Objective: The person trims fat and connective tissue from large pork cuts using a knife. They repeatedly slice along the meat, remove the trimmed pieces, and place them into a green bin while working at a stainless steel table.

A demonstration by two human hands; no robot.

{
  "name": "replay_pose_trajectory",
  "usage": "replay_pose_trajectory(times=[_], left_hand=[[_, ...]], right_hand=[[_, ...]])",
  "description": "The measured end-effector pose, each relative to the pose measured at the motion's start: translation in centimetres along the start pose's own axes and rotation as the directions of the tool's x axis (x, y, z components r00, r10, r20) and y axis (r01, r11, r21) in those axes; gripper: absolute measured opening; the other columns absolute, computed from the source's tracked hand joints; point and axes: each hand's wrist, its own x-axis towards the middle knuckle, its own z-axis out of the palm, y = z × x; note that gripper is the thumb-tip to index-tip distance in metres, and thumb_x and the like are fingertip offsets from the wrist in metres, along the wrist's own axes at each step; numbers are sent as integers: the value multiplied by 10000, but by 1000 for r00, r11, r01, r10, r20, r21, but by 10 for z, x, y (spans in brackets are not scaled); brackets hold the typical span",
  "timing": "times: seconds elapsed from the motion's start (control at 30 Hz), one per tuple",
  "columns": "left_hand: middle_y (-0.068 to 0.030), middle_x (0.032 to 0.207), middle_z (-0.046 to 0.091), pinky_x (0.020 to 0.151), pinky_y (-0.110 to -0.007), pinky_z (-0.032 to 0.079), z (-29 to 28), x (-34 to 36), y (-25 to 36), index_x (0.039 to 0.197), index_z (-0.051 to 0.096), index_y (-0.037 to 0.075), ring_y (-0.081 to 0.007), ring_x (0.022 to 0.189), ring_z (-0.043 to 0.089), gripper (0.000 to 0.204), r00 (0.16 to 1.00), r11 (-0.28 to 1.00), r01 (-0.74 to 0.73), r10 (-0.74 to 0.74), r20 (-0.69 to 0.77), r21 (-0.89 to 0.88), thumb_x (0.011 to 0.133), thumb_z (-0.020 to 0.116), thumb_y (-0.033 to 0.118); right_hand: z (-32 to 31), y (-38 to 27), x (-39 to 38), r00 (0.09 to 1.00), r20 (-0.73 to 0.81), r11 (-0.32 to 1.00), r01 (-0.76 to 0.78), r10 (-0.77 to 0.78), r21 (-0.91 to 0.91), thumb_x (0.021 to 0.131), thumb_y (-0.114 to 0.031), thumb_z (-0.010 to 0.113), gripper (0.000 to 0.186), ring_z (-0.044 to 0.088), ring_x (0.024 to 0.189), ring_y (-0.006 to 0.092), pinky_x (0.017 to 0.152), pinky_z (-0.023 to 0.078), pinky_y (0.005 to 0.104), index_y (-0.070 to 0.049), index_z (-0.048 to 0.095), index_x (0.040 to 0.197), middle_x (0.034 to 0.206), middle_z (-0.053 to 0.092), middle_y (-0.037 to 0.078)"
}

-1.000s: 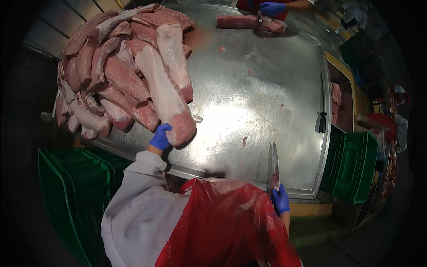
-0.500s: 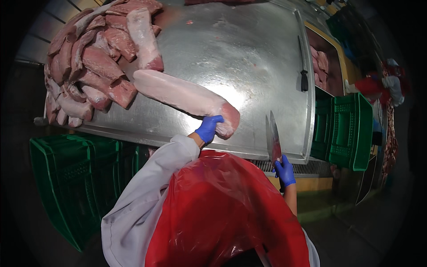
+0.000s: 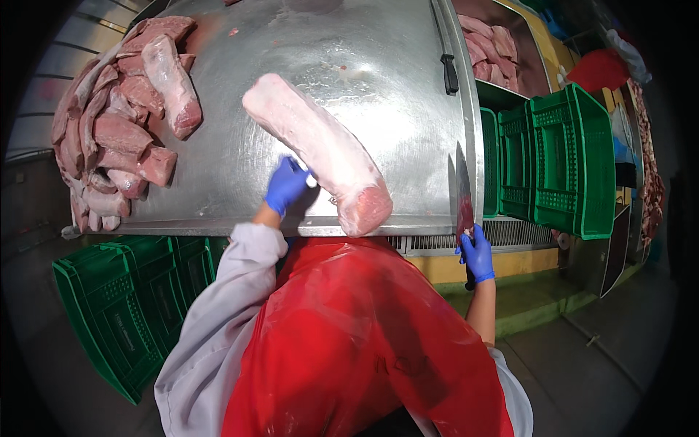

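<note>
A long pale pork loin (image 3: 320,146) lies slanted across the steel table, its pinkish-red cut end close to the front edge. Just left of its middle is my left hand (image 3: 286,183), gloved in blue, with curled fingers. A small white bit shows at those fingertips; I cannot tell whether it is a loose scrap or part of the meat. My right hand (image 3: 476,256), also blue-gloved, grips a knife (image 3: 464,193) by its dark handle. The blade points away from me along the table's right edge, with reddish smears near the handle.
A heap of meat pieces (image 3: 124,138) covers the table's (image 3: 240,167) left side. Another dark-handled knife (image 3: 450,73) lies far right. Beyond the right edge are a bin of meat (image 3: 491,51) and green crates (image 3: 571,160); more green crates (image 3: 124,313) stand front left.
My left hand has released the loin's near end and moved left. The loin now lies at a steeper slant, away from the heap. My right hand still holds the knife.
</note>
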Motion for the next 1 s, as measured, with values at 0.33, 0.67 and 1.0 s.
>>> replay_pose_trajectory(times=[0.33,0.67,1.0], left_hand=[[-295,1579,220,1144,-519,348,28,156,182,1586,31,57,-427,1440,323,1355,834,631,549,-374,-405,549,639,828,611],[-224,1374,538,1014,-401,477,-73,202,112,1481,351,20,-315,1251,557,937,982,944,-189,185,39,271,696,780,299],[-264,1402,476,1059,-393,430,-49,208,68,1515,277,-16,-336,1256,530,1006,928,933,-354,358,-103,57,753,819,355]], right_hand=[[5,-9,16,996,76,997,49,-54,59,984,-119,598,409,589,541,108,439,457,268,-8,482,1361,812,664,94],[-14,-22,-15,999,37,999,-3,1,42,974,-117,587,419,592,523,115,453,461,278,-9,480,1365,738,664,89],[40,-56,63,984,165,990,47,-69,135,986,-198,572,243,633,612,138,535,517,300,-20,534,1148,760,665,101]])
